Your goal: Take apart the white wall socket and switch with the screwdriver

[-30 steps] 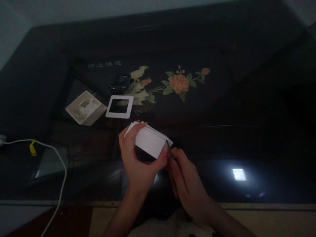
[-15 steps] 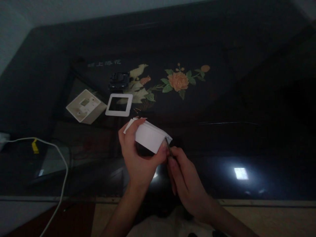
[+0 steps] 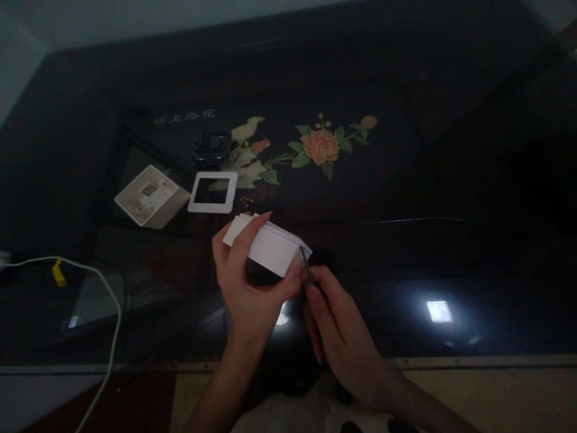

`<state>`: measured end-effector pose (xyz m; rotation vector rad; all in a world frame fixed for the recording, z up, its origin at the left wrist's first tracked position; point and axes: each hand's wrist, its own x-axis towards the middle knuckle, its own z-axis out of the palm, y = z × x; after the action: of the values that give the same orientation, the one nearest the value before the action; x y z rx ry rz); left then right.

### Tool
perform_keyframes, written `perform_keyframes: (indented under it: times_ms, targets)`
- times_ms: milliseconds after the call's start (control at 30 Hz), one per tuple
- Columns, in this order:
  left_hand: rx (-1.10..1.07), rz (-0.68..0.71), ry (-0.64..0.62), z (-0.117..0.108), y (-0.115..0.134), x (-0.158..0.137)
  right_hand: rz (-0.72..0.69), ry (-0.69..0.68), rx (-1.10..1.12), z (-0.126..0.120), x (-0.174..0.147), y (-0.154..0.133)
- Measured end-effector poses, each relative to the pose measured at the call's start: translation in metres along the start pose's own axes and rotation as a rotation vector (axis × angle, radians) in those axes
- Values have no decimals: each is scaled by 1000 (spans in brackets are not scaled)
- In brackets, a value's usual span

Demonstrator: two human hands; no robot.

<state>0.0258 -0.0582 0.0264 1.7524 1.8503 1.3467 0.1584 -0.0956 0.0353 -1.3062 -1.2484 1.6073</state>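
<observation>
My left hand (image 3: 243,282) grips a white box (image 3: 273,248) with a plate along its upper edge, tilted above the table. Its fingers wrap over the far side while the thumb presses near the right end. A slim dark screwdriver (image 3: 306,264) is pinched in my right hand (image 3: 336,328), its handle mostly hidden by the fingers. The tip touches the seam at the box's right corner. Beyond the left hand lie two small brass-coloured screws (image 3: 246,201) and a white square frame (image 3: 211,208).
Left of the frame sits an open white mounting box (image 3: 164,207); behind it is a black switch or socket module (image 3: 211,148). A white cable (image 3: 118,322) with a yellow tag (image 3: 58,273) hangs over the front left edge of the glossy dark table (image 3: 451,252), which has a flower design.
The view has shifted slightly, so the table things appear a little further left. Both hands keep their holds, and the screwdriver tip stays at the box's corner.
</observation>
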Motion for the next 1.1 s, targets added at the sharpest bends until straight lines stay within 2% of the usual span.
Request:
perform_keyframes:
  times_ms: [100,367,600,767,933,1033,1100]
  targets:
    - [-8,12,18,1,-1,0,41,-30,74,3,0,-1]
    - [22,32,82,11,3,6,111,12,343,13,7,-6]
    - [55,54,132,14,-1,13,69,-41,455,13,22,-4]
    - [60,84,160,14,-7,14,31,-61,402,12,29,0]
    - [-22,53,112,11,-12,12,-22,-89,298,9,26,-2]
    - [-140,-15,122,7,-14,13,-55,-81,216,-2,25,-7]
    - [-301,-82,142,2,-12,17,-95,3,12,-16,27,-9]
